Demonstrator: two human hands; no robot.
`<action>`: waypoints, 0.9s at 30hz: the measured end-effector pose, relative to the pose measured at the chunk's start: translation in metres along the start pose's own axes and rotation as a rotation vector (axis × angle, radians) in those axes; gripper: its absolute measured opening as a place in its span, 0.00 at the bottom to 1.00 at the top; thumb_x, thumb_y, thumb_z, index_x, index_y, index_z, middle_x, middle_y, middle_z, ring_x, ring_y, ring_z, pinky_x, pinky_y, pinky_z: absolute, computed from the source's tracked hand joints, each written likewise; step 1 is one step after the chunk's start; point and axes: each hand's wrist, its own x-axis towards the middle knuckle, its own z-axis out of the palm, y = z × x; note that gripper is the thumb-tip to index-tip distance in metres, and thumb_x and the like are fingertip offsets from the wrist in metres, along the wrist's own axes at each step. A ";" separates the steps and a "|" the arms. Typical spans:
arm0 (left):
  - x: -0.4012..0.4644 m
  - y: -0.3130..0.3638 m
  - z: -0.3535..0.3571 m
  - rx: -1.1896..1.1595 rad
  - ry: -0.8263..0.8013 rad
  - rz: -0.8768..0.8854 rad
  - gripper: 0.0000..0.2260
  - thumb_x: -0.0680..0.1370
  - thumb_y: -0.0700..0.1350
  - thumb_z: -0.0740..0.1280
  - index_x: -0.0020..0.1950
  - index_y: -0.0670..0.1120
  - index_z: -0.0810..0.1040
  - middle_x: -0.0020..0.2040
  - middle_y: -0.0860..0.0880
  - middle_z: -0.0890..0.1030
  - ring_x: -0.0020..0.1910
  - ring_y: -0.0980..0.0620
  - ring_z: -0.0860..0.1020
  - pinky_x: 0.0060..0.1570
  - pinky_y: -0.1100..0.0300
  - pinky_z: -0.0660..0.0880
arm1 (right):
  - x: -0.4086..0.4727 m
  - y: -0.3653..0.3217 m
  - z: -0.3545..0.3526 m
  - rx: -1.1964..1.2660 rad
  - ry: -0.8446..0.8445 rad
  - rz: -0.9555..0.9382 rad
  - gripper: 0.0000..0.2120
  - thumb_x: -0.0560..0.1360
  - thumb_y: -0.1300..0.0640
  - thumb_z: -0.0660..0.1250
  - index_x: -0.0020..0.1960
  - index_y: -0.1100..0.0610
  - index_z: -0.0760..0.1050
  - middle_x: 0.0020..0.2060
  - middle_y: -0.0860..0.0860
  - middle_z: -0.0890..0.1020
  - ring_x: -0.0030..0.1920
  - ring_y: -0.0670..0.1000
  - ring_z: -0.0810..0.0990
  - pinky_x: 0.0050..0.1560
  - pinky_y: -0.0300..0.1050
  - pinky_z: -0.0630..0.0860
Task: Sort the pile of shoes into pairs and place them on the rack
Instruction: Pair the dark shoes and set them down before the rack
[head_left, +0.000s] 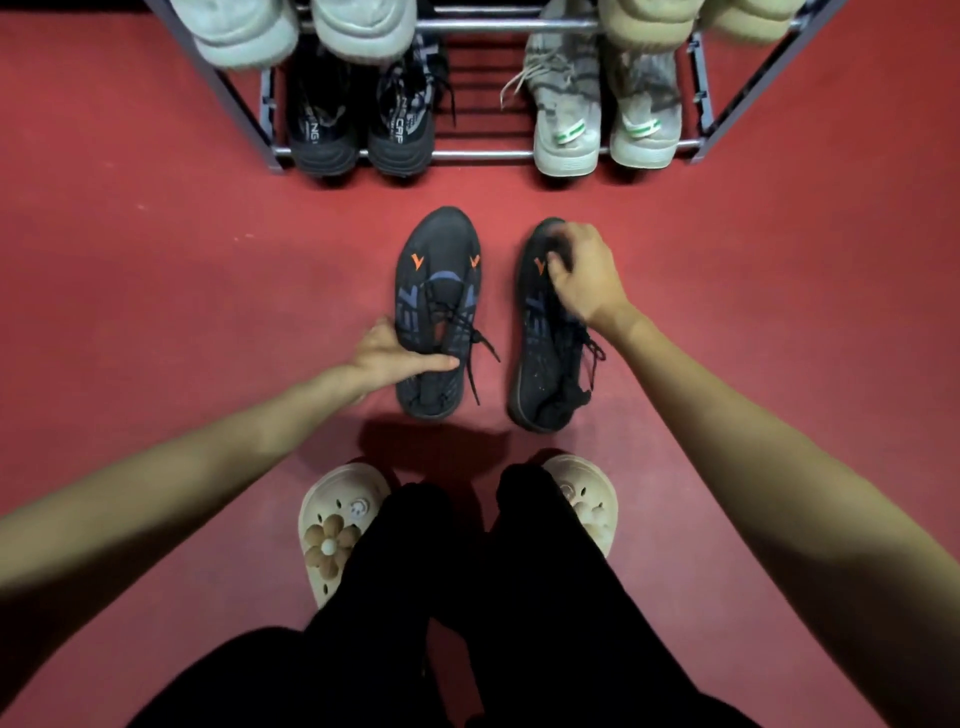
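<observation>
Item: pair of dark shoes with orange marks, on the red floor (156, 312) just in front of the rack (467, 154), toes toward it, side by side but apart. Left shoe (434, 291) upright, laces loose and trailing. Right shoe (545, 353) tilted onto its outer edge, sole rim showing.

Handling, as judged: the pair is matched and about to be lifted. Best to grip each shoe firmly at mid-body, gather or clear the trailing laces so they do not snag, level the right shoe, and set both in the gap on the rack's lower shelf between the black pair (358, 119) and the grey pair (602, 124), toes outward like those.

Left hand (395, 358): fingers curled round the left shoe's near flank, thumb laid straight across the tongue; holding it.
Right hand (584, 273): fingers (556, 260) bent down over the right shoe's forefoot, pinching the upper; narrow spread.

Also on the rack: pale shoes (291, 31) on the upper shelf.
</observation>
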 end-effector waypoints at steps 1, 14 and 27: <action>-0.003 -0.001 0.002 0.015 0.007 0.023 0.27 0.61 0.56 0.79 0.56 0.48 0.81 0.52 0.53 0.82 0.52 0.55 0.78 0.56 0.63 0.73 | -0.014 0.002 0.003 0.003 -0.007 0.025 0.16 0.75 0.64 0.61 0.62 0.63 0.73 0.58 0.63 0.75 0.60 0.62 0.74 0.63 0.47 0.67; -0.015 -0.026 0.017 -0.071 0.042 -0.062 0.23 0.62 0.54 0.77 0.55 0.49 0.83 0.52 0.51 0.85 0.51 0.53 0.81 0.53 0.61 0.77 | -0.124 0.000 0.052 -0.297 -0.052 0.415 0.60 0.58 0.33 0.75 0.74 0.65 0.50 0.61 0.64 0.67 0.60 0.65 0.69 0.62 0.55 0.69; -0.047 0.015 -0.034 -0.501 -0.061 -0.119 0.21 0.69 0.43 0.74 0.59 0.35 0.75 0.48 0.43 0.83 0.37 0.54 0.82 0.35 0.62 0.81 | -0.115 -0.026 0.008 -0.061 -0.046 0.396 0.44 0.65 0.41 0.72 0.73 0.56 0.57 0.61 0.63 0.68 0.64 0.65 0.67 0.63 0.54 0.70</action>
